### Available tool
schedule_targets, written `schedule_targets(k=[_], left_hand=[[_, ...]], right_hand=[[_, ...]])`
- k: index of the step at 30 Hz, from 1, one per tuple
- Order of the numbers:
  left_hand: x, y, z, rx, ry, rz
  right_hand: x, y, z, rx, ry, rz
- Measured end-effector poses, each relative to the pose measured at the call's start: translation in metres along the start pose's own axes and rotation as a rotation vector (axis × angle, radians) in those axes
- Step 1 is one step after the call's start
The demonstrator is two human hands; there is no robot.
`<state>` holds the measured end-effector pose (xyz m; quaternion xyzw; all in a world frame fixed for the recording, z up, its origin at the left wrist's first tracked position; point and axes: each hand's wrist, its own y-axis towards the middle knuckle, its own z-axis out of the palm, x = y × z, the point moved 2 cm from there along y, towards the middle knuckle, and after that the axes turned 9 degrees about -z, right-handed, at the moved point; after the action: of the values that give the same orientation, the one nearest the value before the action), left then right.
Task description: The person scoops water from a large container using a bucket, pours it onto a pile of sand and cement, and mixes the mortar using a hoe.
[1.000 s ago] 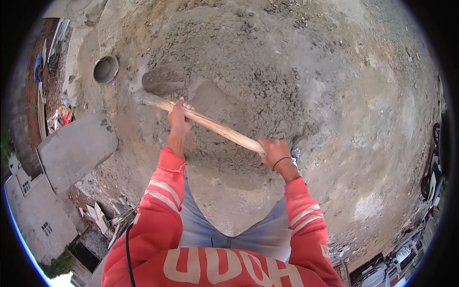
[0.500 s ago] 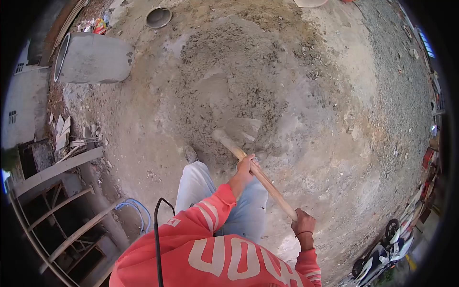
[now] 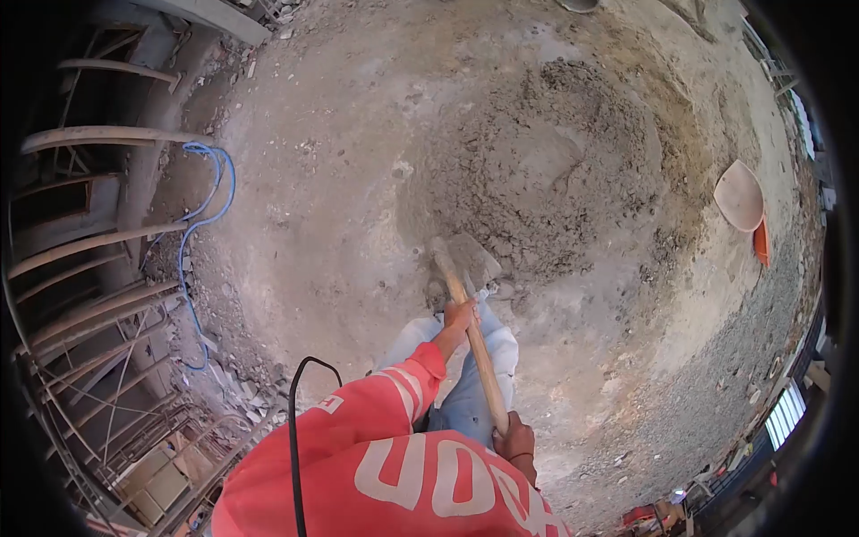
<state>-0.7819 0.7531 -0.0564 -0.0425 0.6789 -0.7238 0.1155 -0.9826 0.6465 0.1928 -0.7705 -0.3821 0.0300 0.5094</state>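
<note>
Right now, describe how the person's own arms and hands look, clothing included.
The left hand and right hand wear no gloves. The left sleeve is red with pale stripes towards the cuff. A thin dark band circles the right wrist. The red top bears large pale letters, and a black cable loops up by the left sleeve.

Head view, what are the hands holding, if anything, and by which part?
A hoe, by its handle: left hand partway along, right hand near the end away from the blade.
</note>
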Motion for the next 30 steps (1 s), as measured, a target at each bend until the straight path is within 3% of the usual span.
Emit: schedule_targets(k=[5,10,11,14,16,22,25,29,30], left_hand=[[-0.098,0.038,-0.116,-0.234,-0.249,0.232],[-0.173,0.122,-0.248,-0.485,0.0,0.243],[-0.182,0.132,-0.261,-0.467,-0.002,0.217],[-0.193,0.175,-0.287,-0.429,0.011,0.119],[-0.2,0.205,-0.281,-0.43,0.076,0.074],[-0.208,0.251,-0.159,-0.399,0.257,0.011],[-0.214,0.234,-0.046,-0.368,0.245,0.006],[-0.197,0.207,0.142,-0.32,0.282,0.028],[-0.191,0.211,0.186,-0.312,0.26,0.052]], right_hand=[[0.09,0.133,0.044,0.203,0.052,-0.352],[0.194,0.304,0.183,0.348,0.185,-0.506],[0.218,0.331,0.207,0.497,0.398,-0.29],[0.26,0.399,0.262,0.653,0.78,-0.092],[0.265,0.435,0.275,0.633,0.784,-0.026],[0.22,0.496,0.171,0.601,0.723,0.098],[0.174,0.535,0.079,0.704,0.743,0.172],[0.097,0.556,-0.085,0.542,0.539,0.096],[0.069,0.566,-0.121,0.596,0.615,0.106]])
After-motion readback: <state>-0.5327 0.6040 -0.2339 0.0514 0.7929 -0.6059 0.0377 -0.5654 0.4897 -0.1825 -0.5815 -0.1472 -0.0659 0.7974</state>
